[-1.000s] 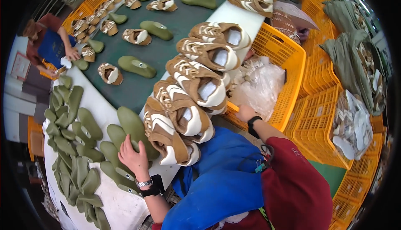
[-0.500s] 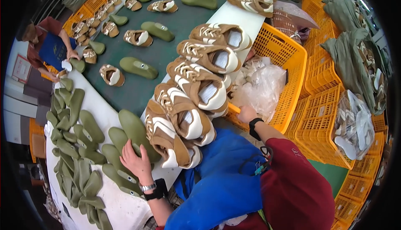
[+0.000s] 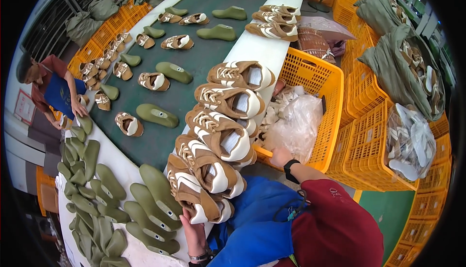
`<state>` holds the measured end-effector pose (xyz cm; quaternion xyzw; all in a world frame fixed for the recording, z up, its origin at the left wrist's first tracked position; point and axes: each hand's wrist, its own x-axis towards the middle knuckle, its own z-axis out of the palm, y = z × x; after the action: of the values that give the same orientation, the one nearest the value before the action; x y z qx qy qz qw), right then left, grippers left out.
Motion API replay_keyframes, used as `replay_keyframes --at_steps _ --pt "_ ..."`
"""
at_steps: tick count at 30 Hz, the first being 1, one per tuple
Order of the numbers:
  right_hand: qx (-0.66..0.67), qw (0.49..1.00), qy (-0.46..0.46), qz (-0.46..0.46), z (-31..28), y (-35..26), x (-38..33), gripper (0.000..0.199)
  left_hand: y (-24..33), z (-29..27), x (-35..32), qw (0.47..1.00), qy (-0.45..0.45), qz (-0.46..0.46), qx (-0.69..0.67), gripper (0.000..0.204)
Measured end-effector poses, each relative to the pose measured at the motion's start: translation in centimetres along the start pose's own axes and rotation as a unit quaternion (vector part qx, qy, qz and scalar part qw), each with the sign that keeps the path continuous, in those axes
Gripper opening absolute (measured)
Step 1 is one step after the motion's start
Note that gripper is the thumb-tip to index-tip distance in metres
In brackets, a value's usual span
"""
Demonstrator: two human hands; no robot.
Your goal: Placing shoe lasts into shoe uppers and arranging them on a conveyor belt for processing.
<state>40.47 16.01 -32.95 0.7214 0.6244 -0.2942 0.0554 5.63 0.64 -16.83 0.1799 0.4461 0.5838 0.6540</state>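
My left hand (image 3: 194, 235) is beside the nearest brown-and-white sneaker (image 3: 199, 189), its fingers stretched up between that shoe and the green shoe lasts (image 3: 158, 187). The shoe hides part of the fingers; I see nothing held in them. With my right hand (image 3: 280, 156) I grip the near rim of a yellow plastic crate (image 3: 335, 92). Inside the crate lie a clear plastic bag (image 3: 298, 124) and small pale pieces. Brown sneakers with white stripes and laces stand stacked in a row along the white table edge, between my hands.
A green conveyor belt (image 3: 160, 143) carries single shoes and lasts. Many more lasts (image 3: 92, 184) cover the white table at left. Across the belt a person in a blue apron (image 3: 60, 95) handles lasts. Yellow crates (image 3: 364, 145) and sacks of shoes (image 3: 407, 58) are stacked at right.
My left hand has left the top of the lasts and moved down and right to beside the nearest sneaker. My right hand stays on the crate rim. The head view has shifted.
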Motion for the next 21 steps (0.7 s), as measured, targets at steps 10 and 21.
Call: replay_keyframes --at_steps 10,21 --pt "0.006 1.000 0.012 -0.020 0.8 -0.5 -0.9 0.032 -0.1 3.4 4.3 0.993 0.009 -0.013 0.117 0.041" --pt "0.039 0.999 0.015 -0.009 0.0 -0.9 -0.7 0.027 0.4 1.8 3.9 0.960 0.072 0.060 0.264 0.055"
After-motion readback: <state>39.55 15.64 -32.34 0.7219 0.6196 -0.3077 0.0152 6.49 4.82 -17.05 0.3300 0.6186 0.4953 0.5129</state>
